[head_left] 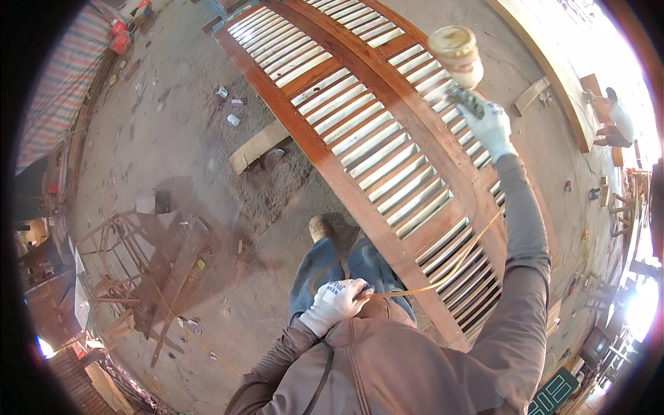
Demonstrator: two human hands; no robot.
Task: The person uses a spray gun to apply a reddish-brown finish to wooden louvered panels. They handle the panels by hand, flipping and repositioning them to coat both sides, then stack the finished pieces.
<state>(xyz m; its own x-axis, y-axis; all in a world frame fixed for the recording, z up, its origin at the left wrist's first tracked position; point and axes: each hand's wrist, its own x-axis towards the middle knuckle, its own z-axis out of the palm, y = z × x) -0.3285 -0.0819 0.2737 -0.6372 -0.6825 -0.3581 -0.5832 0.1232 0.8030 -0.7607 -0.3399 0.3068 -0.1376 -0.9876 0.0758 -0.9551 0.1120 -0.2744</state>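
My right hand point(492, 130), in a white glove, is closed around a spray gun point(467, 102). A paint cup point(456, 54) stained cream and brown sits on top of the gun. Arm stretched out, I hold it over louvered wooden shutters point(315, 149) with reddish-brown frames. Their far slats look wet and pale with glare, while those nearest me look darker. Close to my waist, my gloved left hand point(337, 302) grips a thin yellowish hose point(413, 292). From there the hose runs across the shutter toward my right forearm.
A wooden plank point(259, 145) juts from under the shutter's left edge. On the left, a wooden frame stand point(121, 266) rests on the dusty floor, with small litter around. A long pale board point(553, 76) lies at the right; beyond it another person point(618, 121) crouches.
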